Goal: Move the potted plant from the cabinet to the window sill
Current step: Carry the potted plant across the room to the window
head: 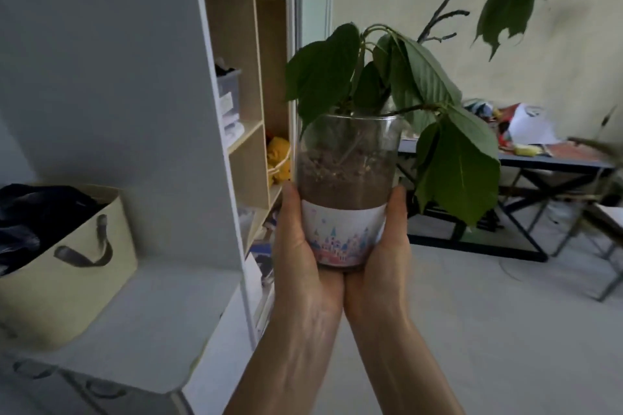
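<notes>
The potted plant [347,185] is a clear glass cup of brown soil with a castle-print band round its base and large drooping green leaves above. It is held up in the air at the centre of the view. My left hand [300,259] cups its left side and bottom, thumb up along the glass. On the other side my right hand [384,266] wraps the cup the same way. The low white cabinet top [145,320] lies down to the left. No window sill is in view.
A beige fabric bag [64,263] with dark clothes sits on the cabinet top. A tall white shelf unit [242,84] with boxes and a yellow toy stands behind. A cluttered dark table [553,162] with metal legs fills the right, over pale floor.
</notes>
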{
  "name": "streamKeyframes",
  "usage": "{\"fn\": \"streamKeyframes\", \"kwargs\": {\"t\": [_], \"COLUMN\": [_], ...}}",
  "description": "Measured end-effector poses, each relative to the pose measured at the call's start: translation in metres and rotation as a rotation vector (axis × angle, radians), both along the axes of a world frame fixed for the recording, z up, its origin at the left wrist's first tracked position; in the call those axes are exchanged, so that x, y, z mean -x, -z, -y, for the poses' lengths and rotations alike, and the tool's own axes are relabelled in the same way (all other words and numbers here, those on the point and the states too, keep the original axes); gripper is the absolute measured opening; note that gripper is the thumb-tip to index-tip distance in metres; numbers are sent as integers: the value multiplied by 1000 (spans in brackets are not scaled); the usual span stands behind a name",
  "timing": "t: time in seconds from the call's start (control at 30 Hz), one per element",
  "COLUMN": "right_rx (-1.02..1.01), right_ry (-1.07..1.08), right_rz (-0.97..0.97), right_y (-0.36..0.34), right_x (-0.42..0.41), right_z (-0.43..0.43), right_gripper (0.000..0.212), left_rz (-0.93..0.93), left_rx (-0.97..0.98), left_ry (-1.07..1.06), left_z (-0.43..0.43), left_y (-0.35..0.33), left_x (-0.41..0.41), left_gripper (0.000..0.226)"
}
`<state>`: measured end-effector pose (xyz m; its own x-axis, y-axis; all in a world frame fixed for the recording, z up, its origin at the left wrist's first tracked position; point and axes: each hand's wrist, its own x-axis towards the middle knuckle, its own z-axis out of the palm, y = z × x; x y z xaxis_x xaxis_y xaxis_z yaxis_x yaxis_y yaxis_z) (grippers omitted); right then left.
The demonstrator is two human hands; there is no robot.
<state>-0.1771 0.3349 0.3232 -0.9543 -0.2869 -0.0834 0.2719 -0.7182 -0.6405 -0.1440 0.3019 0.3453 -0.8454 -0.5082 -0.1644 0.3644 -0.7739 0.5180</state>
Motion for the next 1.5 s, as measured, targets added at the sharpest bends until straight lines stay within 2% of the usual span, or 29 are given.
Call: {"fn": "streamKeyframes", "kwargs": {"t": [0.1,0.17,0.27,0.37,0.43,0.6,0.67,0.87,1.0,1.1,1.13,1.2,1.27,1.4,1.5], "right_rx": [-29,-37,-43,-98,-130,-157,-149,-106,-63,-43,-38,-29,-9,17,21], "right_ry": [81,137,233,363,434,591,669,765,823,862,877,904,925,967,1020], "right_rz": [2,17,33,32,39,79,86,151,177,204,209,223,233,240,238], "right_y": [1,0,0,5,6,3,2,-2,2,4,6,7,9,11,14], "right_x": [8,9,9,12,14,20,23,31,35,35,35,33,33,34,36], "right_z": [-43,-67,-107,-145,-164,-193,-204,-216,-211,-209,-210,-212,-217,-232,-248], "right_gripper": [50,49,50,39,37,38,38,37,35,34,34,36,37,35,37], "left_rz": [15,30,45,72,78,55,30,16,9,38,62,90,56,60,60], "left_rx": [-64,-64,-60,-33,-42,-6,-25,-62,-73,50,85,128,52,63,134], "left_ry": [81,123,177,269,332,434,535,734,813,899,919,897,959,982,1010], "left_z": [-42,-65,-103,-136,-152,-179,-187,-200,-195,-194,-197,-205,-211,-223,-238], "left_y": [-4,-5,-4,1,4,8,9,18,28,38,41,45,48,52,49], "left_x": [7,12,17,22,27,42,50,74,90,96,97,100,102,103,103], "left_gripper": [79,76,87,74,76,78,76,57,70,87,87,64,51,37,36]}}
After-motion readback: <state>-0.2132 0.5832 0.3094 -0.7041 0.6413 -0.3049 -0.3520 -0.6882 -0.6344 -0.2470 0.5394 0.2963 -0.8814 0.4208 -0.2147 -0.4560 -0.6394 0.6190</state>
